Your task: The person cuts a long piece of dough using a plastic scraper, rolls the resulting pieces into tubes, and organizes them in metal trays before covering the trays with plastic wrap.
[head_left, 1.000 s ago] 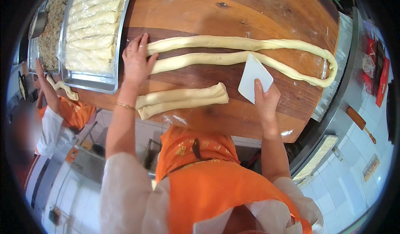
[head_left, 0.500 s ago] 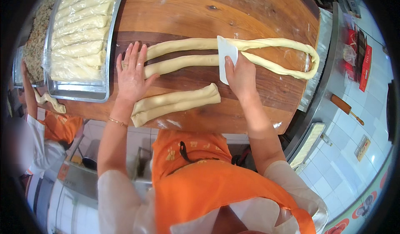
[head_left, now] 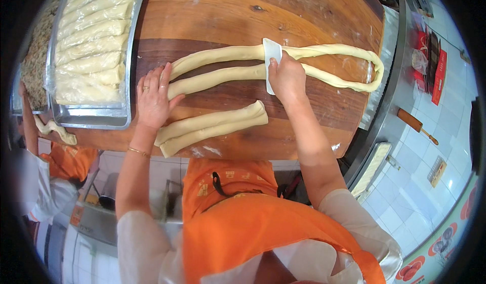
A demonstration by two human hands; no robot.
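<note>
Flatly, the left hand (head_left: pixel 153 100) rests at the dough (head_left: pixel 223 56), fingers (head_left: pixel 165 76) slightly parted; the right hand (head_left: pixel 290 81) clasps a scraper (head_left: pixel 272 51).

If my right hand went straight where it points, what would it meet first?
Beyond the white scraper it holds, your right hand would probably meet the far dough strand, unless it passes above; depth is unclear.

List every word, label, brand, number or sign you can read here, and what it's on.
Nothing is legible enough to quote.
Orange apron: yellow characters, creased and blurred.
Red package: markings too small.
Orange label at left: too small.
Wall panel, lower right: print too small.
</note>
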